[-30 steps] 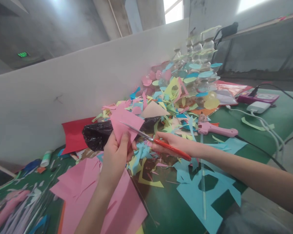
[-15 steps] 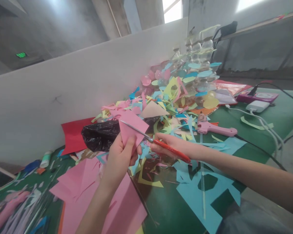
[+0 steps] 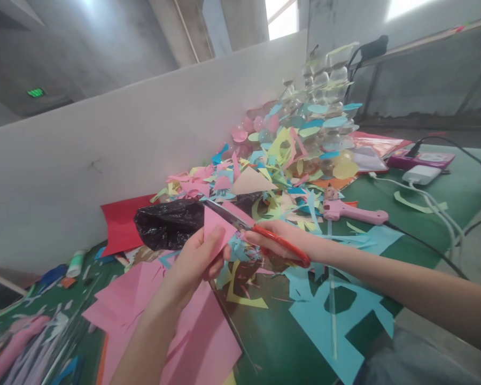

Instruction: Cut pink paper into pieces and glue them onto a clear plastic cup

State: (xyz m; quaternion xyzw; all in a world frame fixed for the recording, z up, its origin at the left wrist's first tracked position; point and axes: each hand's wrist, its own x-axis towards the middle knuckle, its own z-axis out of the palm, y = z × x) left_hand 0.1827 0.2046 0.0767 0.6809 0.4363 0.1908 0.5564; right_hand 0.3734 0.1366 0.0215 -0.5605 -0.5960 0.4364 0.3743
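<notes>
Between thumb and fingers, my left hand [image 3: 198, 259] pinches a piece of pink paper [image 3: 215, 229]. My right hand [image 3: 280, 238] is wrapped round the red handles of a pair of scissors [image 3: 282, 247]. Their blades lie along the paper's upper edge, tips pointing left, with a strip of pink on the blades' far side. Whether that strip is fully parted from the held piece I cannot tell. Below my left hand lie larger pink sheets [image 3: 208, 342]. Behind the paper is a black plastic bag [image 3: 164, 222].
Coloured scraps [image 3: 260, 160] are heaped at the back, before stacked clear plastic domes [image 3: 328, 85] with paper ovals. A pink glue gun [image 3: 356, 212] lies right, near white cables and an adapter [image 3: 423, 174]. Cut blue paper [image 3: 324, 331] lies front right; a white partition [image 3: 104, 139] stands behind.
The scissors have cut across the pink paper, leaving a smaller piece in my left hand and a strip beyond the blades. My left hand has shifted slightly left and down.
</notes>
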